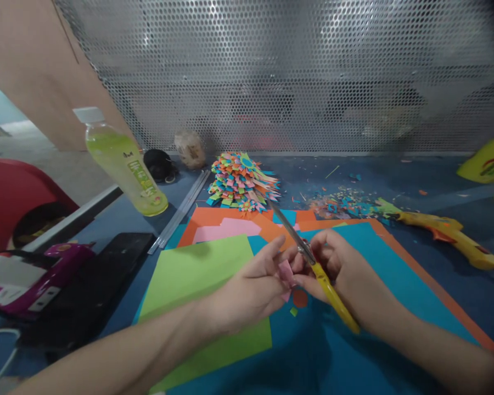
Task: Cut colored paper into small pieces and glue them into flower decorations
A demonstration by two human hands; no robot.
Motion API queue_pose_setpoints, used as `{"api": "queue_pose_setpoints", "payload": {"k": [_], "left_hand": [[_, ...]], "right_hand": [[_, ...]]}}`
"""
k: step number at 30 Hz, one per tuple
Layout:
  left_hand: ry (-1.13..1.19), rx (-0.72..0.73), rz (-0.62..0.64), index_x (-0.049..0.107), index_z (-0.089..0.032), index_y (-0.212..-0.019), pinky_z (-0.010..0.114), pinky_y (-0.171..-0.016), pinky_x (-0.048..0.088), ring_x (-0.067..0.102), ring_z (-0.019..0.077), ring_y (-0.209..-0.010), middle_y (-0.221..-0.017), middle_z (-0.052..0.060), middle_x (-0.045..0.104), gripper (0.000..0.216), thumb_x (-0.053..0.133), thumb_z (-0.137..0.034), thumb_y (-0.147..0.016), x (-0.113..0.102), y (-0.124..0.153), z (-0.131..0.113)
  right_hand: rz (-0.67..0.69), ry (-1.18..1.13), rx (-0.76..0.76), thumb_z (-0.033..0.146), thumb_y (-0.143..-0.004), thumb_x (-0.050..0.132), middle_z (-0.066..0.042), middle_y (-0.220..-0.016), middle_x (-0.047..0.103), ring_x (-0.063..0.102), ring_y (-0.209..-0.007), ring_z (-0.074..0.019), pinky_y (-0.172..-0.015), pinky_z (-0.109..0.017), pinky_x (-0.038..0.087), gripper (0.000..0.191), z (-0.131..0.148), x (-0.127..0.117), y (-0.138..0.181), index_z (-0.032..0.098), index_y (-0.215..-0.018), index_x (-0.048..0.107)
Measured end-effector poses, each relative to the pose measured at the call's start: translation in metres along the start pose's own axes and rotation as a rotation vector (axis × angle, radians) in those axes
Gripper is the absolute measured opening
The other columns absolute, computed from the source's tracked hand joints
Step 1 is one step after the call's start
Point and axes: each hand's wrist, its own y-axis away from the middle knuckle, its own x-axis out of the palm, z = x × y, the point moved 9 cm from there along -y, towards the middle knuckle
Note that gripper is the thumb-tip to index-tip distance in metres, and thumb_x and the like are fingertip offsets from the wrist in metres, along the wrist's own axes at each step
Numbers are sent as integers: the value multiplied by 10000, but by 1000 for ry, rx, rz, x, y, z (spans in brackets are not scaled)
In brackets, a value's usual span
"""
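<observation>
Between its fingers my left hand (pixel 255 285) pinches a small piece of pink paper (pixel 286 273). My right hand (pixel 341 269) has yellow-handled scissors (pixel 331 296) in it, blades pointing up and away; its fingertips also reach the pink paper. Both hands are above a blue paper sheet (pixel 370 258), and a green sheet (pixel 197 274) lies beneath my left wrist. Just below the hands are an orange paper piece (pixel 300 298) and a tiny green square (pixel 293 311). Beyond them stands a cluster of folded multicoloured paper pieces (pixel 239 181).
A drink bottle (pixel 125 162) stands at the left, near clear sticks (pixel 181 211). Further left lie a black device (pixel 94 280) and a purple power strip (pixel 49 280). Paper scraps (pixel 346 203) and a yellow glue gun (pixel 453 233) are at the right. Perforated metal (pixel 271 77) closes off the back.
</observation>
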Motion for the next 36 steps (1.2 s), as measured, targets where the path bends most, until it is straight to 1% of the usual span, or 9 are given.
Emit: {"api": "queue_pose_setpoints", "payload": {"k": [4,7,13,16,22,25,28,32,36], "left_hand": [[-8,41,53,497,-317,-1222,280,-656,356,493,99,-642,-909,-3,539,642,650,-29,-670,5,0,-2],[18,77,59,561,-289,-1144,243,-636,345,476,87,-640,-809,-20,532,548,650,-15,-678,4,-1,-3],[51,68,38,647,-243,-987,217,-628,361,506,74,-642,-811,-13,580,388,642,-3,-682,6,1,-3],[92,67,47,657,-252,-986,208,-633,379,536,69,-649,-795,-20,604,437,581,54,-682,8,3,-5],[139,34,58,596,-254,-1025,238,-795,433,621,125,-968,-1111,6,644,654,470,138,-518,4,2,-10],[145,2,30,535,-272,-1086,244,-844,431,561,153,-1147,-1179,-1,628,765,416,138,-451,-2,1,-9],[144,36,-13,443,-270,-1178,298,-897,422,482,206,-1253,-1190,28,623,860,411,126,-415,-8,-1,-8],[135,44,-130,331,-271,-1262,278,-826,437,551,192,-1160,-1156,45,623,938,419,118,-413,-18,0,-4],[148,65,-85,249,-307,-1301,226,-698,434,639,115,-886,-1052,0,647,986,426,110,-426,-14,-1,-4]], "right_hand": [[-27,-27,-34,272,-512,841,49,-683,610,616,-559,-123,-513,-248,523,482,7,0,1,222,-729,413],[-30,-6,-59,249,-500,845,55,-658,601,627,-575,-125,-538,-241,528,485,9,0,1,221,-719,413],[-33,47,-81,215,-522,816,53,-666,598,619,-572,-112,-521,-215,517,441,8,-1,3,218,-725,423],[-44,66,-102,191,-535,788,49,-670,608,619,-583,-119,-502,-215,515,417,11,-2,6,223,-720,416],[-56,45,-166,166,-582,714,58,-638,618,612,-547,-116,-500,-227,514,369,22,-10,7,238,-757,397],[-19,34,-173,142,-595,695,73,-605,594,579,-511,-98,-483,-215,496,364,24,-9,7,244,-742,377],[-7,41,-165,130,-609,682,76,-627,597,580,-523,-96,-498,-219,501,373,22,-5,6,252,-763,365],[32,79,-131,113,-589,660,76,-591,600,582,-505,-110,-478,-230,482,374,17,4,6,256,-762,361],[72,100,-134,87,-566,635,72,-584,604,589,-502,-118,-497,-246,487,352,18,9,8,256,-724,370]]}}
